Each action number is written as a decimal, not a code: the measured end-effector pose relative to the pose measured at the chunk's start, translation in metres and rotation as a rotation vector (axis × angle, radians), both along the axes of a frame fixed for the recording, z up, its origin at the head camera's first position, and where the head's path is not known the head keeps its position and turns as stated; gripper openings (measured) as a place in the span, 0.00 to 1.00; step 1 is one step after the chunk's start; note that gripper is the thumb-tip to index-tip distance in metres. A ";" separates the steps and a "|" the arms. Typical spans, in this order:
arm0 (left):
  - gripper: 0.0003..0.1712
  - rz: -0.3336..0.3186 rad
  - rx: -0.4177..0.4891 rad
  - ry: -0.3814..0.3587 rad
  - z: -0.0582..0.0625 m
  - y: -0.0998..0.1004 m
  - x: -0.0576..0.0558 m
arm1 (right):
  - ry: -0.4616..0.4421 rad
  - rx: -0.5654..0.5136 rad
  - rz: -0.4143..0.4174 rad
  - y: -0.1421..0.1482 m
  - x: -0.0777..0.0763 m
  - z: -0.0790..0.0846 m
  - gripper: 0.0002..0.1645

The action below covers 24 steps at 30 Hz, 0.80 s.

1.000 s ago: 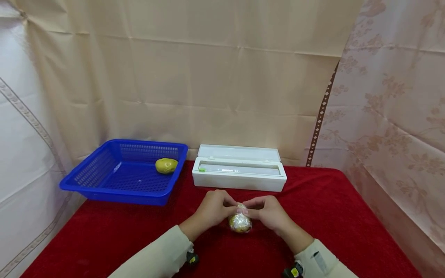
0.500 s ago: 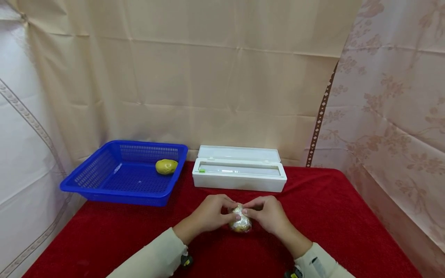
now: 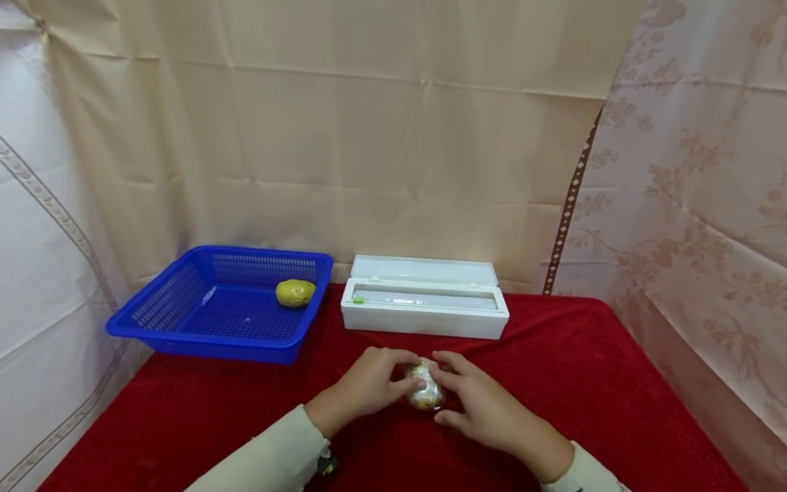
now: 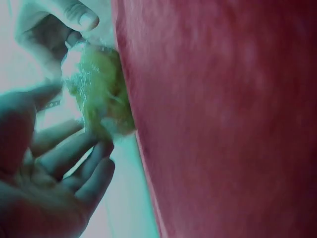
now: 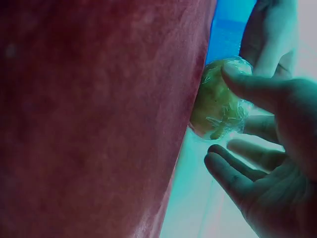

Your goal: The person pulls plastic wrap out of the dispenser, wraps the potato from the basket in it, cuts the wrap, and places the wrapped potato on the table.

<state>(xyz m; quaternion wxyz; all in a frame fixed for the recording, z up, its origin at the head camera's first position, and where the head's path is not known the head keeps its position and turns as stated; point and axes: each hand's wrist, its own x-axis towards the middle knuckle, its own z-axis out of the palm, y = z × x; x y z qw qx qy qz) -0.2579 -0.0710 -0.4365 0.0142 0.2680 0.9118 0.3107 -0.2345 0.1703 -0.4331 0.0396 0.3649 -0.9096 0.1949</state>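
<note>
A yellow, potato-shaped piece of produce (image 3: 427, 391), wrapped in shiny cling film, sits on the red cloth before me. My left hand (image 3: 367, 384) holds it from the left, thumb on the near side and fingers on the far side. On the other side my right hand (image 3: 488, 410) is spread with loose fingers, the index fingertip at the wrapped top and the thumb apart from it near the lower right. In the right wrist view, wrinkled film covers the wrapped produce (image 5: 218, 106). The left wrist view shows the left fingers (image 4: 74, 153) along its side.
Behind the hands stands a white cling-film dispenser box (image 3: 424, 322) with its lid (image 3: 424, 270) raised and a green slider (image 3: 359, 300) on its bar. A blue basket (image 3: 203, 338) at the back left holds another yellow piece of produce (image 3: 295, 293). Curtains hang behind the red-covered table (image 3: 615, 383).
Both hands were pinching film at the top of the produce. The left hand has shifted to its side; the right hand has loosened, its fingers spreading and thumb dropping toward me.
</note>
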 end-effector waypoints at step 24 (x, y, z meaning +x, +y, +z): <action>0.32 -0.139 0.044 0.009 -0.004 -0.016 -0.006 | -0.281 -0.347 0.029 0.011 -0.032 -0.003 0.28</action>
